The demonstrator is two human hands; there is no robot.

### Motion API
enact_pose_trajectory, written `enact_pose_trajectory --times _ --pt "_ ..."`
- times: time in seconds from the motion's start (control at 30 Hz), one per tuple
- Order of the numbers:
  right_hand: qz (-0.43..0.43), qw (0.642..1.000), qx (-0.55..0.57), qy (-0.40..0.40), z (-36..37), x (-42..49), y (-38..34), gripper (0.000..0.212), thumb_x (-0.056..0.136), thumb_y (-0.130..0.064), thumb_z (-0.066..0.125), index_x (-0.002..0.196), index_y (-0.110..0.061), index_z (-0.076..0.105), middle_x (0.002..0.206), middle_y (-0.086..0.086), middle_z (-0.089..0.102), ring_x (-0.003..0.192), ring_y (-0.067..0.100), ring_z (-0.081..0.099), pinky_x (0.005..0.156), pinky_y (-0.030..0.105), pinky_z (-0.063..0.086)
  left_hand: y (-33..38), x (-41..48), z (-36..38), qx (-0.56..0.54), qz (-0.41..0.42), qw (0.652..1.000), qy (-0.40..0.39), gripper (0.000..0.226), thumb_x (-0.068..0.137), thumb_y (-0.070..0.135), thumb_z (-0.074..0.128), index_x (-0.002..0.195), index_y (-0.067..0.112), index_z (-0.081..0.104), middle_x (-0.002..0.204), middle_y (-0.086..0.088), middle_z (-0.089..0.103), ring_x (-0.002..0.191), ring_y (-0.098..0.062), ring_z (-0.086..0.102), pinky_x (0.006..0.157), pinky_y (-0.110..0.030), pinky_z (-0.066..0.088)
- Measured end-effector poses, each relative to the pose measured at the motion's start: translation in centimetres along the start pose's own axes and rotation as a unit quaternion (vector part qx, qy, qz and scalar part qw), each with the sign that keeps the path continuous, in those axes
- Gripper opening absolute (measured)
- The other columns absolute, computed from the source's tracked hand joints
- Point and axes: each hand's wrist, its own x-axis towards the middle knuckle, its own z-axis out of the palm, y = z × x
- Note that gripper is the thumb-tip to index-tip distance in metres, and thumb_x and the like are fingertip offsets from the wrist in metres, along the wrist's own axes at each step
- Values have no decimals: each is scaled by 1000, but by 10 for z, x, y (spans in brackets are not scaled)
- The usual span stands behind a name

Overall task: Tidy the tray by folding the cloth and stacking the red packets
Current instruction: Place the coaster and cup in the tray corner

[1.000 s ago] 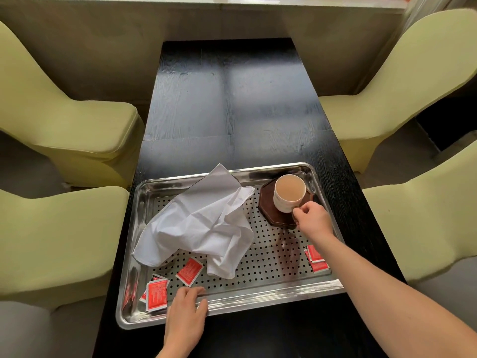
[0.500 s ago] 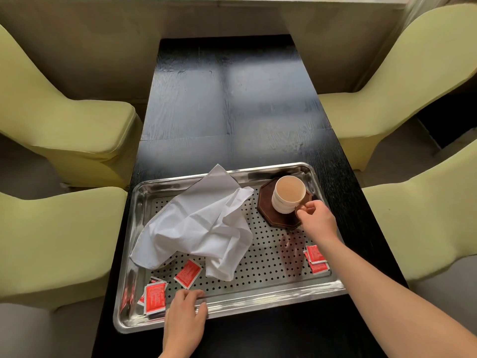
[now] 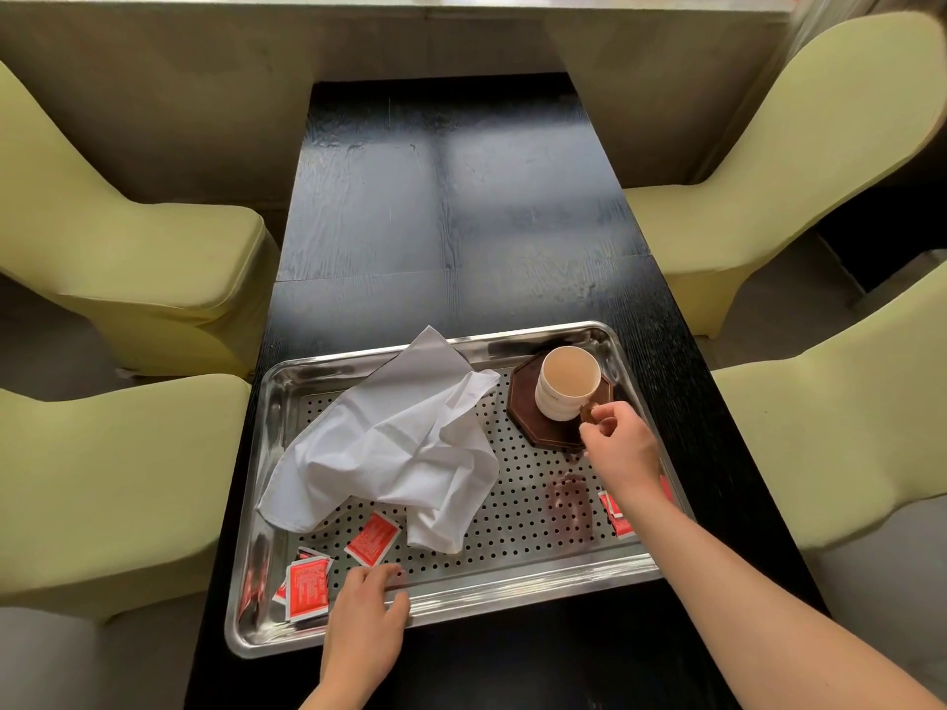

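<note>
Hands barely shifted since a second ago; cloth and packets lie as before.
Crumpled white cloth [image 3: 394,443] sprawls in the perforated steel tray [image 3: 512,589] on the black counter [image 3: 446,207], with flat red packets [image 3: 372,538] near its front. Left hand [image 3: 364,622] rests relaxed on the rim; right hand [image 3: 622,448] pinches a brown bit [image 3: 589,412] by the cup [image 3: 563,384].

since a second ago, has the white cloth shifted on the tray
No. The white cloth keeps its peak over the far rim of the tray, its near fold beside the lone red packet.

Right hand [image 3: 622,445] now pinches brown piece [image 3: 588,413] by cup [image 3: 566,384]
</note>
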Motion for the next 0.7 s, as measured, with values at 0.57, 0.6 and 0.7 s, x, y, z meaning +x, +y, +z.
enact_pose_trajectory --times 0.57,0.6,0.7 --pt "-22 982 -52 -182 52 -36 -22 23 89 -27 63 112 -22 65 95 -4 67 89 16 62 77 31 47 19 38 -38 97 33 994 49 41 93 32 50 133 24 54 121 -3 53 110 -22 53 88 -37 48" --pt "-26 978 -54 -198 58 -37 -25 25 89 -26 63 114 -22 66 97 -3 67 91 17 62 79 31 48 20 43 -41 112 33 992 54 43 93 33 49 135 24 53 124 -4 52 113 -23 51 90 -38 47" --pt "-53 967 -67 -240 75 -37 -37 33 89 -24 63 122 -25 65 111 0 64 101 18 60 78 29 44 23 60 -50 158 33 985 62 45 91 32 50 135 26 52 137 -9 44 123 -27 42 98 -41 44"
